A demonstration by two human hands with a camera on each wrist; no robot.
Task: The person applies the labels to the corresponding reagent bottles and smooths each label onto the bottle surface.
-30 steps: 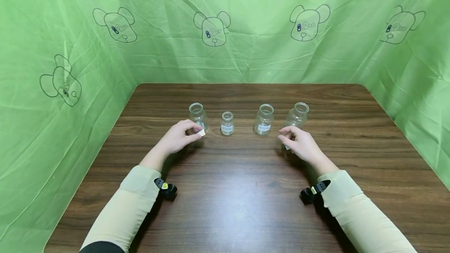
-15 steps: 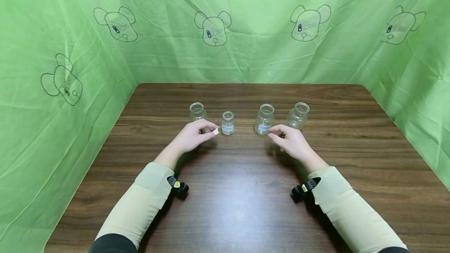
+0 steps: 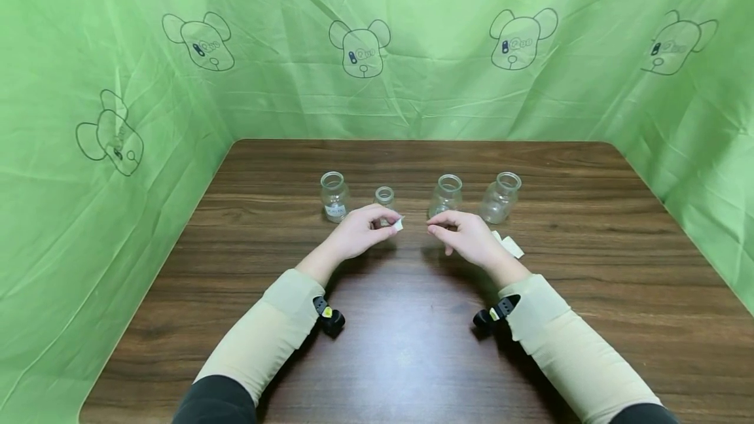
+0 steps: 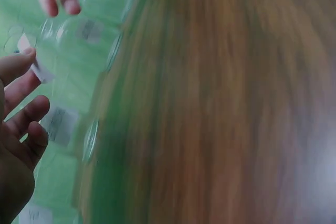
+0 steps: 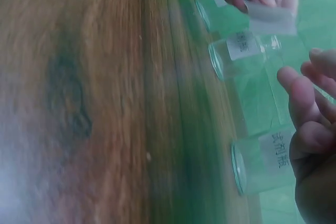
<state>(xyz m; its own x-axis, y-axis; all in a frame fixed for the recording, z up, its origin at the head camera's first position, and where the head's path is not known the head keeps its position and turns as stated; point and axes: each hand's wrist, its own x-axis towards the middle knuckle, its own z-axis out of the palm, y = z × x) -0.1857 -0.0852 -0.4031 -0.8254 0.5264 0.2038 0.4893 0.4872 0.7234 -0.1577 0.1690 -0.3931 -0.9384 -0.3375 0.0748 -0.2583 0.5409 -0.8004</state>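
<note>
In the head view my left hand (image 3: 365, 234) pinches a small white paper slip (image 3: 398, 224) between thumb and forefinger, in front of the small glass bottle (image 3: 385, 195). My right hand (image 3: 465, 239) is a short way off to the right, fingers loosely bent and holding nothing, before a larger glass bottle (image 3: 449, 190) that it partly hides. The right wrist view shows the slip (image 5: 270, 20) from its flat side, and behind it bottles with white labels, one label (image 5: 275, 151) bearing printed characters. A wider bottle (image 3: 334, 196) with a label stands at the left of the row.
Another glass bottle (image 3: 501, 198) ends the row on the right. White paper pieces (image 3: 511, 247) lie on the brown wooden table (image 3: 400, 345) just beyond the right wrist. Green cloth (image 3: 412, 103) with printed bear heads surrounds the table's back and sides.
My left hand has carried the slip rightward from the left bottle to the small one. My right hand has moved left, uncovering the white paper pieces on the table.
</note>
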